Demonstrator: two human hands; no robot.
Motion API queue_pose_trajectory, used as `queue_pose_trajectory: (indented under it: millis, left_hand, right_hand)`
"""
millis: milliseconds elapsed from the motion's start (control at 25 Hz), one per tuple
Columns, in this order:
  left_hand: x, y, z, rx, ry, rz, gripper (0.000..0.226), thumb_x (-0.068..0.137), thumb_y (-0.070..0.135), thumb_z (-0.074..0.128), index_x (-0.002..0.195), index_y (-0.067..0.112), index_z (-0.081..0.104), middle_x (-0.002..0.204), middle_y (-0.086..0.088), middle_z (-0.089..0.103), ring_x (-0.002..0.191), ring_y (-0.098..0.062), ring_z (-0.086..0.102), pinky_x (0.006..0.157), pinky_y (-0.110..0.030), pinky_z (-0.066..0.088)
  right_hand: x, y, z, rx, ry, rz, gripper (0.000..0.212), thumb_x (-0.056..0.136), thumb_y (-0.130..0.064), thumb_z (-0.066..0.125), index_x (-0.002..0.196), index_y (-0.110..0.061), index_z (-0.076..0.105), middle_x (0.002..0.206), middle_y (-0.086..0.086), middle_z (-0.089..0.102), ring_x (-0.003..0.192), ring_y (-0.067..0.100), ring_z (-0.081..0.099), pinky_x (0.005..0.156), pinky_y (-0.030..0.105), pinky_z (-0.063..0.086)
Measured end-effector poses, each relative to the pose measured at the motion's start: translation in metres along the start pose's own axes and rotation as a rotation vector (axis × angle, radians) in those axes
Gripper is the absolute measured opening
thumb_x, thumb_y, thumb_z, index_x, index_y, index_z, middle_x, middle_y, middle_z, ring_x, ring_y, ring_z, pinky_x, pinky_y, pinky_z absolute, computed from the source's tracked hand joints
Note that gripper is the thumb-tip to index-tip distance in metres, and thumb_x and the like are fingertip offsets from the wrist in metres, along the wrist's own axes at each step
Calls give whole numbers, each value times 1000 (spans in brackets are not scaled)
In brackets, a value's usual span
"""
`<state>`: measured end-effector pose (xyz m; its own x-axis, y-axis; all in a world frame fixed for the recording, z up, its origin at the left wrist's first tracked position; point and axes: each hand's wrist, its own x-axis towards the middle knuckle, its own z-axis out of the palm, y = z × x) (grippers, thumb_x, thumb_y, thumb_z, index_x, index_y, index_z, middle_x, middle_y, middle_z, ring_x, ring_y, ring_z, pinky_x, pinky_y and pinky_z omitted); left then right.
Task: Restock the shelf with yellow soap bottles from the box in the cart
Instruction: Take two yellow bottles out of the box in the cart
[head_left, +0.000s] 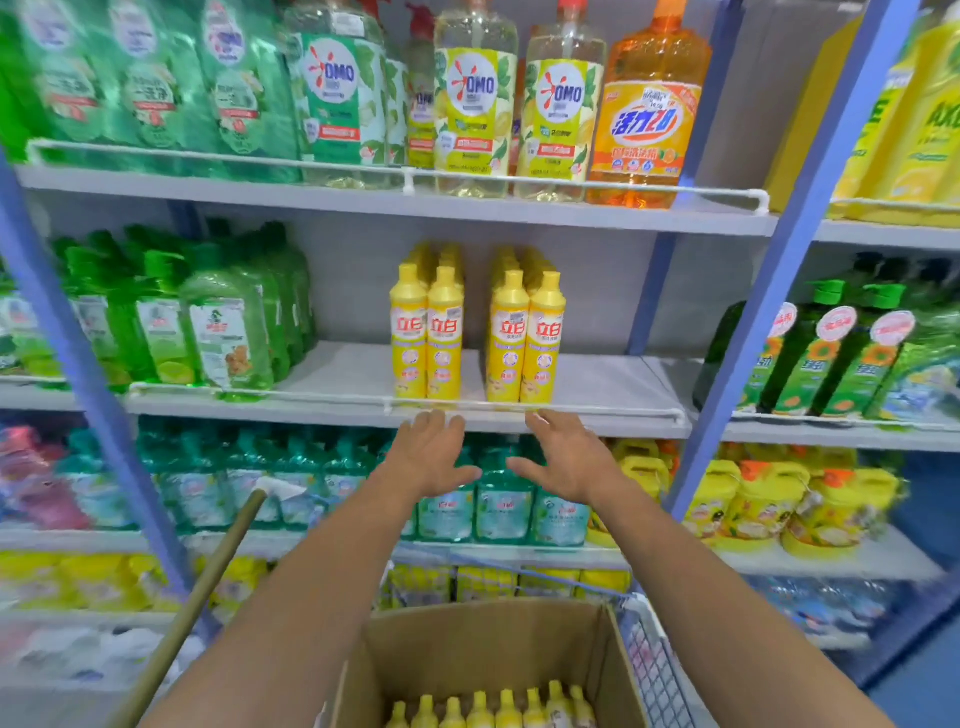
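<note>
Head view: both arms extended toward middle shelf (613, 384), palms facing inward. Left hand (434, 457) open, fingers spread, empty, fingertips just below the white front rail (311, 397). Right hand (563, 457) likewise open and empty, fingertips at the shelf edge, below the right-hand bottle group. Hands apart from each other, neither touching a bottle. On the shelf, two groups of yellow soap bottles (426, 332) standing upright behind the rail, two wide at the front with further rows behind; a gap between the groups, bare shelf on either side. Green bottles (223, 332) at left end of same shelf. Upper shelf: large clear, yellow and orange detergent bottles (649, 114). Lower shelf: teal bottles (498, 499), partly hidden behind the hands. Bottom of frame: open cardboard box (467, 644) inside wire cart (660, 670), a row of yellow caps (493, 709) visible in it, upright. Wooden handle (202, 597) leaning at left, blurred.
</note>
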<state>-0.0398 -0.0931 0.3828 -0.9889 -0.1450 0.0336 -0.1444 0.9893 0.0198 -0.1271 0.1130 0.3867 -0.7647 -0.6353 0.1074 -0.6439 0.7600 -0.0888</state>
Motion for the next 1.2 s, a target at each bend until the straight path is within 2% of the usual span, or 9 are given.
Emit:
queue_pose_trajectory:
  millis: [200,440,640,760,1000,1200]
  left_hand:
    - [-75,-5,37,77,-32,15,82,90,66,52,149,11,34,149,-19,38,141,-37,34,115,-54,30]
    - [-113,-2,81,46,-88,10,79,92,63,52,149,12,33,144,-17,44,136,-37,40,112,-52,34]
    - [-128,22,134,-46,-188,32,70,91,60,55,143,15,40,142,-13,46,135,-34,42,113,-51,35]
    - [-136,30,182,-62,-287,31,72,91,60,55,144,15,40,143,-13,45,135,-34,42,113,-50,35]
    - [-135,36,271,-109,-535,-50,67,92,59,55,139,14,41,136,-13,49,128,-34,47,106,-46,42]
    - [-126,43,322,-141,-671,-141,75,93,58,56,149,15,32,144,-13,44,135,-34,43,106,-46,42]
  right_hand:
    - [-48,-42,40,-97,-87,-50,90,91,-73,44,159,-17,25,165,12,23,151,31,24,119,46,31]
    - [-89,-49,72,-75,-133,-16,87,91,-72,45,159,-21,25,164,11,26,149,32,27,116,48,34]
    - [-114,-32,113,-63,-227,-1,81,94,-68,46,157,-22,24,161,11,29,146,33,30,111,50,40]
    - [-128,-17,157,-24,-316,21,78,93,-67,50,153,-22,30,155,11,36,142,33,35,106,51,45]
    - [-133,23,250,60,-530,35,76,93,-66,48,153,-21,31,150,12,40,137,35,38,105,50,45]
    - [-121,49,309,109,-680,47,79,93,-67,48,153,-19,29,149,11,41,135,35,39,103,53,47]
